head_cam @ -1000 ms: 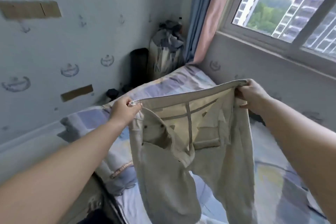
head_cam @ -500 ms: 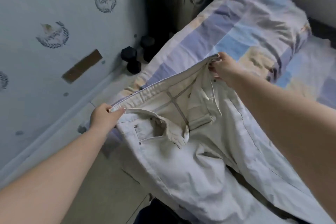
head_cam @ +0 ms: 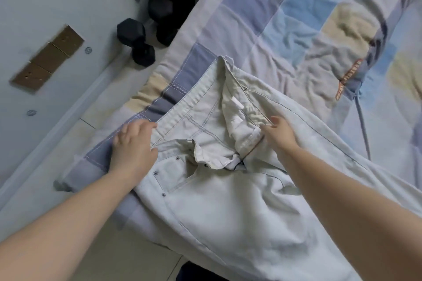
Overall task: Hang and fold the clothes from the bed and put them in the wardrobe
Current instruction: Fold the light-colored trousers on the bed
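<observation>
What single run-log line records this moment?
step: laying out | item: pale jeans on quilt | left hand at waistband | right hand at fly | fold: not started

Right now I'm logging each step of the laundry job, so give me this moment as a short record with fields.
garment: pale jeans, lying spread on the bed, fly open
surface: checked quilt in blue, lilac and beige
left hand: resting on the waistband's left end, fingers curled at the edge
right hand: on the waistband's right side, fingers on the fabric
fold state: not yet folded
floor beside bed: black dumbbells
wardrobe: not in view
</observation>
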Tool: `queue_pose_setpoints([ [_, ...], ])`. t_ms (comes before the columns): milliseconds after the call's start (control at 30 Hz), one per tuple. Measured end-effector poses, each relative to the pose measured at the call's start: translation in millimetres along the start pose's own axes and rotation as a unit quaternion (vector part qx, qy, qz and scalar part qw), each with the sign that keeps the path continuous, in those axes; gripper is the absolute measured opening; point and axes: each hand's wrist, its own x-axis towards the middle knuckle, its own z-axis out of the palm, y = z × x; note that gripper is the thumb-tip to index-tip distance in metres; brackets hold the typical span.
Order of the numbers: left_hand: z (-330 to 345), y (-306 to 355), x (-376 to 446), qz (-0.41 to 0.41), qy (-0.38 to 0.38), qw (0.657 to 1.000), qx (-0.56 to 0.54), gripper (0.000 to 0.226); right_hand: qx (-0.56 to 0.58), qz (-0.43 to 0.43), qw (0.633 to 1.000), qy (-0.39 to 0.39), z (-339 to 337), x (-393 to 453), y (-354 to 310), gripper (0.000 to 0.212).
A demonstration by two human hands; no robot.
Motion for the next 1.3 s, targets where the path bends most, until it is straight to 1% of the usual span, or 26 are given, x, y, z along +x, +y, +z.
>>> queue_pose_setpoints([
  [67,8.8,18.8,9.1,0.177,-0.012,0.983,0.040,0.071,0.021,0.038,0.999,0.010,5.4,1.1,24.7,0.057],
  [100,13.9,27.4,12.4,0.234,-0.032,0.970,0.060,0.079,0.050,0.055,0.997,0.010,8.9,0.7,31.0,0.053],
  [167,21.1,44.9,18.8,0.291,-0.095,0.948,0.082,0.082,0.155,0.094,0.983,-0.007,16.6,1.5,36.5,0.042],
  [200,24.3,52.6,21.6,0.304,-0.124,0.941,0.079,0.074,0.213,0.113,0.970,-0.027,19.3,-0.1,35.0,0.039],
  [233,26.4,60.8,24.3,0.307,-0.144,0.938,0.073,0.058,0.267,0.121,0.955,-0.047,21.8,-0.6,34.0,0.042],
  [267,27.4,68.7,28.2,0.294,-0.163,0.940,0.062,0.040,0.314,0.125,0.939,-0.056,23.8,1.5,34.8,0.051],
  [333,28.0,78.5,36.8,0.205,-0.171,0.964,-0.009,0.013,0.399,0.121,0.908,-0.039,22.2,-2.0,26.3,0.064],
  [367,27.6,81.3,42.2,0.145,-0.152,0.975,-0.072,0.012,0.445,0.110,0.888,-0.015,18.5,-4.0,21.5,0.061],
  [433,28.1,82.8,56.8,0.044,-0.105,0.981,-0.158,0.030,0.544,0.084,0.835,0.018,6.9,-14.8,5.9,0.042],
  [500,31.0,82.3,72.9,0.006,-0.063,0.981,-0.182,0.039,0.599,0.050,0.798,0.033,-4.1,-28.4,-10.3,0.023],
  [567,34.0,85.3,89.0,-0.012,-0.054,0.979,-0.197,0.036,0.617,-0.011,0.785,0.053,-9.4,-43.0,-25.7,0.020],
  [600,35.2,87.4,95.7,-0.019,-0.059,0.978,-0.201,0.032,0.603,-0.048,0.793,0.072,-8.2,-50.3,-32.4,0.021],
  [667,38.8,89.9,104.2,-0.038,-0.080,0.977,-0.195,0.026,0.537,-0.124,0.828,0.106,5.2,-61.5,-40.3,0.025],
  [733,41.0,89.5,108.4,-0.066,-0.092,0.974,-0.198,0.023,0.425,-0.189,0.882,0.077,28.4,-67.9,-43.7,0.025],
  [767,41.8,88.7,110.1,-0.080,-0.095,0.971,-0.205,0.019,0.318,-0.213,0.923,0.029,42.8,-66.0,-40.7,0.030],
  [800,42.9,87.1,111.6,-0.094,-0.097,0.968,-0.210,0.016,0.170,-0.233,0.956,-0.048,58.6,-62.2,-36.2,0.042],
  [833,43.2,85.1,112.1,-0.113,-0.101,0.964,-0.217,0.016,0.021,-0.234,0.961,-0.144,74.3,-58.3,-28.6,0.058],
  [867,42.6,84.4,111.2,-0.129,-0.107,0.961,-0.218,0.021,-0.091,-0.223,0.947,-0.214,85.2,-55.1,-21.2,0.070],
  [900,41.8,84.4,109.8,-0.138,-0.112,0.960,-0.215,0.025,-0.143,-0.212,0.933,-0.253,90.3,-52.6,-16.8,0.075],
  [933,41.4,84.0,108.6,-0.140,-0.111,0.961,-0.212,0.028,-0.139,-0.210,0.932,-0.261,90.7,-51.1,-14.6,0.074],
  [967,41.2,83.7,108.2,-0.144,-0.106,0.960,-0.215,0.029,-0.099,-0.217,0.940,-0.244,86.6,-50.3,-14.1,0.070],
  [1067,36.2,92.4,102.3,-0.143,-0.060,0.963,-0.220,0.025,0.062,-0.202,0.963,-0.166,60.2,-49.0,-9.2,0.058],
  [1133,31.5,108.7,94.3,-0.087,-0.005,0.970,-0.226,0.020,0.120,-0.186,0.966,-0.132,40.3,-50.4,-0.9,0.053],
  [1200,24.5,138.9,82.6,-0.030,0.051,0.968,-0.244,0.016,0.160,-0.181,0.963,-0.119,20.6,-54.2,12.1,0.047],
  [1233,21.1,155.7,76.3,-0.015,0.067,0.963,-0.261,0.015,0.180,-0.177,0.961,-0.115,11.2,-55.1,19.6,0.043],
  [1300,21.0,195.2,62.5,0.015,0.063,0.954,-0.293,0.015,0.207,-0.169,0.958,-0.101,-15.8,-55.2,41.9,0.037],
])
